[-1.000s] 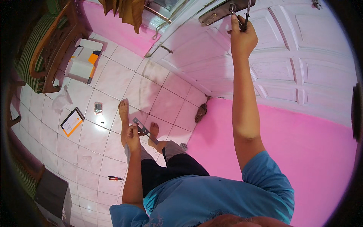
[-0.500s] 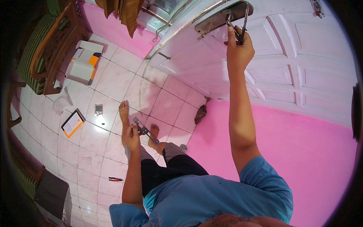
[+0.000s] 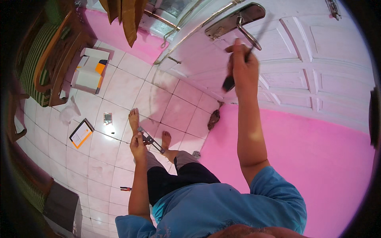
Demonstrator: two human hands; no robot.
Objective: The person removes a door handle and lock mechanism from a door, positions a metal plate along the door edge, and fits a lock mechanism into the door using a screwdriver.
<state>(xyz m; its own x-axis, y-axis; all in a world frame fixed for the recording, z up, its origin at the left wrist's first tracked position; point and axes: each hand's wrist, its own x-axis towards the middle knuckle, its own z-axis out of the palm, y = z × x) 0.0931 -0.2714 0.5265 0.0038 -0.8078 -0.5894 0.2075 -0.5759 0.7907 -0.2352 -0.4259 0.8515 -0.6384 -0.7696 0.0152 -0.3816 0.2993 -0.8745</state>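
Note:
My right hand [image 3: 244, 65] is closed round a screwdriver [image 3: 228, 84], its dark handle sticking out below the fist and its shaft blurred, pointing up to the right. It is just below the lever handle [image 3: 249, 35] on the door's long metal lock plate [image 3: 254, 12]; whether the two touch I cannot tell. A key [image 3: 216, 35] sits at the lower end of that plate. Lower down, my left hand [image 3: 138, 147] pinches a flat grey metal plate with cut-outs [image 3: 157, 147], held tilted above my feet.
The white panelled door [image 3: 278, 75] meets a pink wall [image 3: 238, 139]. On the tiled floor lie an opened box [image 3: 88, 79], a black-and-orange box [image 3: 82, 134], a small packet [image 3: 107, 118], a plastic bag [image 3: 69, 112] and red-handled pliers [image 3: 126, 189]. A wooden bench [image 3: 43, 71] stands at far left.
My right hand has come down and slightly left from the lever handle, with the screwdriver now tilted. My left hand with the metal plate has shifted only slightly.

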